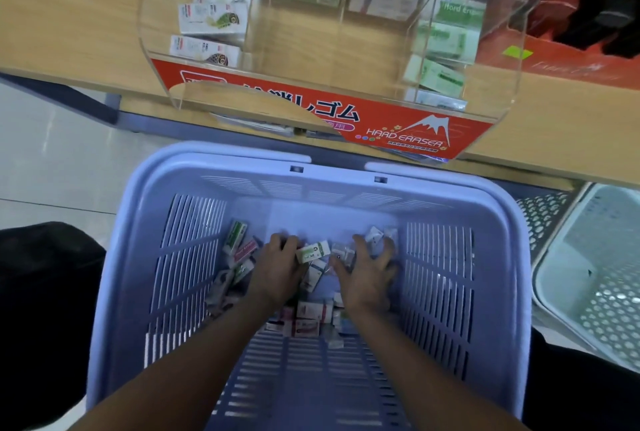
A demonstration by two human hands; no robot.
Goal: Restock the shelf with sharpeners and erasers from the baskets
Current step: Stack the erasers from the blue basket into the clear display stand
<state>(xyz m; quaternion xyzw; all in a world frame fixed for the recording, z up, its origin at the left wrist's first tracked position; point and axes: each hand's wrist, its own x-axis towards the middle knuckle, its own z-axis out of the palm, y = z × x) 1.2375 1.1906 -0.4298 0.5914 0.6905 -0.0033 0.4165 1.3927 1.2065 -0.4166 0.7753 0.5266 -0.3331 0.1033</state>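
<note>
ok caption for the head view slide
Left hand and right hand reach among eraser boxes in a lilac basket below the acrylic display.

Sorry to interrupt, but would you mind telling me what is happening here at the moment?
A person is reaching both hands into a lavender slatted plastic basket of small boxed erasers. The left hand is at a green-and-white eraser box; the right hand spreads its fingers over clear packets. The clear acrylic display bin on the wooden shelf above is partly stocked.
</note>
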